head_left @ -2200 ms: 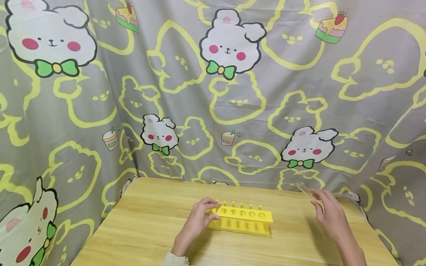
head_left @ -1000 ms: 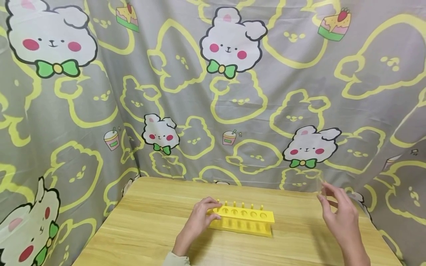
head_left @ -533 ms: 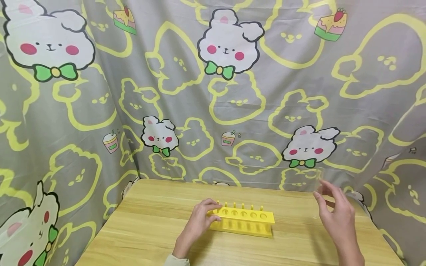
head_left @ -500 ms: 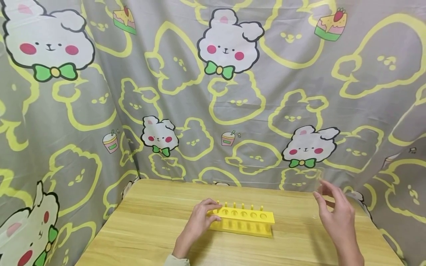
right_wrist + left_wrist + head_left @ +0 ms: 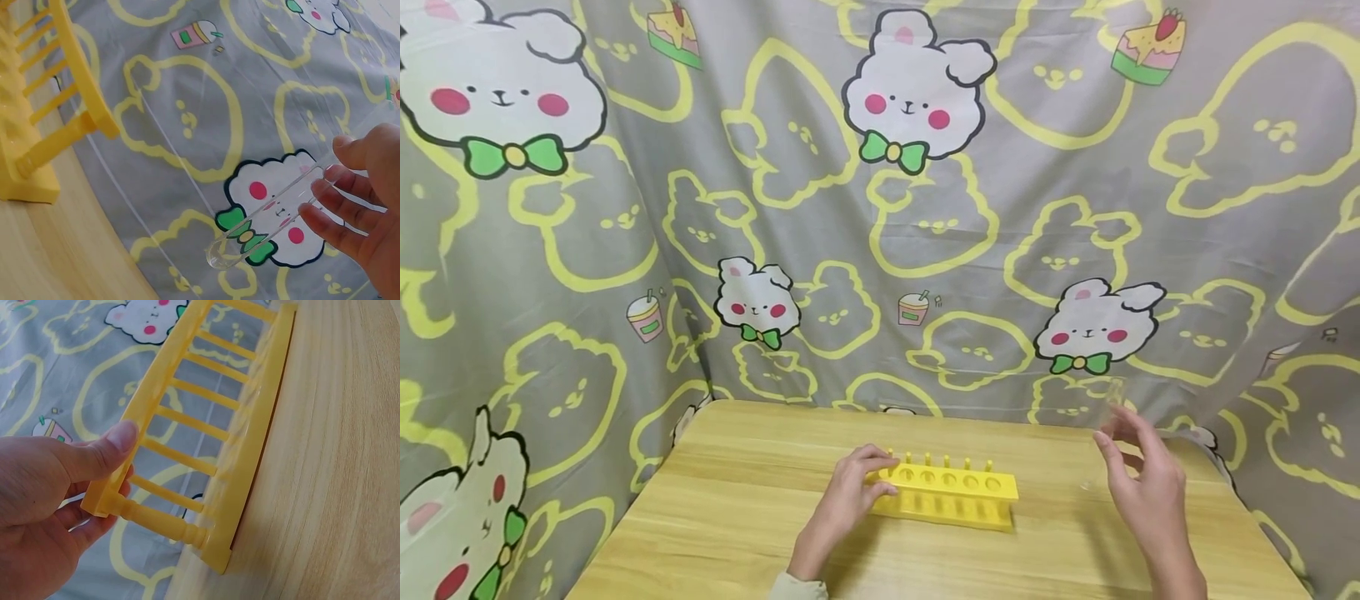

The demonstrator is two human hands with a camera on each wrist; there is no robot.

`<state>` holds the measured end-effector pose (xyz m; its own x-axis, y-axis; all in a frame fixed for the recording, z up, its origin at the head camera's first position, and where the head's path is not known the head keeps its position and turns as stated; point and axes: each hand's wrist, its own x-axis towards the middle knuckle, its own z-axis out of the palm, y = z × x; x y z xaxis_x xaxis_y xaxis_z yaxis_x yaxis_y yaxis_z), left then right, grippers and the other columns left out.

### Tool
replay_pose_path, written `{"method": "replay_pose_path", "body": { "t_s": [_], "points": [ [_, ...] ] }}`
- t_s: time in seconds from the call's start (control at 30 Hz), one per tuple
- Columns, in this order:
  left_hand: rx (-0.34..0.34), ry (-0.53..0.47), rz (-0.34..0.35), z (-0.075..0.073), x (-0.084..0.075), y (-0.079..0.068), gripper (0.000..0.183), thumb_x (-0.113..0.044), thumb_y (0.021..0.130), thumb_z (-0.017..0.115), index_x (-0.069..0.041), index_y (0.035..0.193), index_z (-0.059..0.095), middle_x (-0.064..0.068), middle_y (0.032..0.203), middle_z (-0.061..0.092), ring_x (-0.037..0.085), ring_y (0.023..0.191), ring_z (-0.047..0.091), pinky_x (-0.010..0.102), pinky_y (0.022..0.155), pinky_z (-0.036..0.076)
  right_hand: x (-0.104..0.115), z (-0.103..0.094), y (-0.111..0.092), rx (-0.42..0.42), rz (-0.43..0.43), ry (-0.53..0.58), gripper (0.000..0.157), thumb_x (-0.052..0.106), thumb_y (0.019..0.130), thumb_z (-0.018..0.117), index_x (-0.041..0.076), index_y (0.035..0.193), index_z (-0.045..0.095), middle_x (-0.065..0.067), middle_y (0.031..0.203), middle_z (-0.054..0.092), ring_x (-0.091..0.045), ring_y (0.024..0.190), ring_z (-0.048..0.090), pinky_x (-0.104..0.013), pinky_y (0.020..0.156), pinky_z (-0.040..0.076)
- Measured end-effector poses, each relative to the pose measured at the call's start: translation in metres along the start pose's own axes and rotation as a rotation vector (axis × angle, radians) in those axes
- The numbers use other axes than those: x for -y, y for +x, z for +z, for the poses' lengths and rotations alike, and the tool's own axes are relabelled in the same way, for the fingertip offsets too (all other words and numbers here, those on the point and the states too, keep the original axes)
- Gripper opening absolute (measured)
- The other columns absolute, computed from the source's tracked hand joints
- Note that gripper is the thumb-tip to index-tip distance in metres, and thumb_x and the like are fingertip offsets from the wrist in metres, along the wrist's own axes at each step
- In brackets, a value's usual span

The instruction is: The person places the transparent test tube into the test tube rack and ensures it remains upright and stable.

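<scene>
A yellow test tube rack (image 5: 951,500) stands on the wooden table, with a row of round holes and upright pegs along its top. My left hand (image 5: 850,492) grips the rack's left end; in the left wrist view the thumb (image 5: 122,437) lies on the top plate and the fingers curl beneath it. To the right of the rack, my right hand (image 5: 1146,479) pinches a clear glass test tube (image 5: 275,215) between thumb and fingers. The tube's rounded closed end points down toward the table, slanting left, and its upper end sticks up past the fingers.
The light wooden table (image 5: 722,533) meets a grey curtain (image 5: 820,233) printed with rabbits and yellow outlines at its back and sides. The right end of the rack faces the right hand across a stretch of bare tabletop.
My right hand first turned the tube from slanting to nearly upright and moved right, then came back slightly left, the tube's lower end tilting toward the rack. The left hand stays on the rack.
</scene>
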<state>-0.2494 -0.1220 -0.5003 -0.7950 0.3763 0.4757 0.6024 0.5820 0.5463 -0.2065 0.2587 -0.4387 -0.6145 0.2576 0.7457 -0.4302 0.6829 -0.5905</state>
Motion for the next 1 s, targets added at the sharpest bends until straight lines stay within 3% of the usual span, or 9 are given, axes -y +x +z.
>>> {"method": "replay_pose_path", "body": {
  "t_s": [0.23, 0.5, 0.83, 1.0],
  "points": [
    [-0.006, 0.0, -0.001, 0.0001, 0.0008, -0.0013, 0.038, -0.008, 0.079, 0.086, 0.0, 0.115, 0.076, 0.006, 0.111, 0.071, 0.025, 0.104, 0.068, 0.036, 0.095, 0.059, 0.0053, 0.0079, -0.0037, 0.023, 0.037, 0.001, 0.05, -0.012, 0.087, 0.075, 0.0, 0.134, 0.062, 0.006, 0.098, 0.064, 0.006, 0.095, 0.06, -0.001, 0.073, 0.05],
    [-0.01, -0.006, 0.005, 0.0005, 0.0019, -0.0016, 0.038, -0.007, 0.079, 0.085, 0.001, 0.115, 0.075, 0.006, 0.111, 0.07, 0.025, 0.104, 0.067, 0.035, 0.094, 0.059, 0.0041, 0.0099, -0.0054, 0.022, -0.017, 0.003, 0.051, -0.013, 0.086, 0.075, -0.002, 0.134, 0.061, 0.006, 0.099, 0.064, 0.009, 0.098, 0.059, -0.002, 0.073, 0.05],
    [-0.03, 0.003, 0.022, 0.0026, 0.0036, -0.002, 0.039, -0.007, 0.077, 0.086, 0.001, 0.114, 0.075, 0.007, 0.11, 0.071, 0.025, 0.103, 0.068, 0.036, 0.094, 0.059, 0.0054, 0.0095, -0.0055, 0.032, -0.028, 0.023, 0.049, -0.014, 0.087, 0.074, -0.003, 0.133, 0.061, -0.002, 0.1, 0.066, 0.012, 0.101, 0.058, -0.003, 0.074, 0.051],
    [-0.026, 0.001, 0.019, 0.0025, 0.0038, -0.002, 0.039, -0.009, 0.078, 0.086, 0.001, 0.114, 0.075, 0.006, 0.11, 0.071, 0.025, 0.104, 0.068, 0.035, 0.094, 0.059, 0.0089, 0.0102, -0.0059, 0.039, -0.023, 0.035, 0.05, -0.013, 0.088, 0.073, -0.001, 0.134, 0.061, 0.002, 0.1, 0.065, 0.009, 0.101, 0.059, -0.003, 0.074, 0.051]
  ]
}}
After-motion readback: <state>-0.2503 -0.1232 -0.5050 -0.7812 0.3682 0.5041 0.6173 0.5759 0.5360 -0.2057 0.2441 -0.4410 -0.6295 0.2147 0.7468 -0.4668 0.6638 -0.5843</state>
